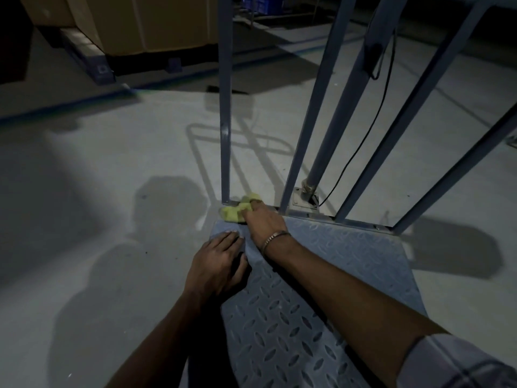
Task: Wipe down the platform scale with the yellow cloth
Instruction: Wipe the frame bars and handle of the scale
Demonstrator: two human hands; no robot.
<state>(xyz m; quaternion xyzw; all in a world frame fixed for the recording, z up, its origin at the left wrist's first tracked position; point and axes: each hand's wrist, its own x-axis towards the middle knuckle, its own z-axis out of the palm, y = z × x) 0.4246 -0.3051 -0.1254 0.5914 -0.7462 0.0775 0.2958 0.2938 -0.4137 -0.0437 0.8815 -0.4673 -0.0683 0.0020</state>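
right hand (264,219): fingers clamped on yellow cloth (237,210) at platform scale (335,261) far-left corner | left hand (216,264): fingers together, flat on scale edge

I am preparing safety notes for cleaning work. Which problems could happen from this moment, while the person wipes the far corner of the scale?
The right hand pushes the yellow cloth against the foot of the metal post; fingers or cloth might catch in the gap there. The left hand rests on the platform scale at its left edge and could slip off. The black cable hangs nearby and might snag.
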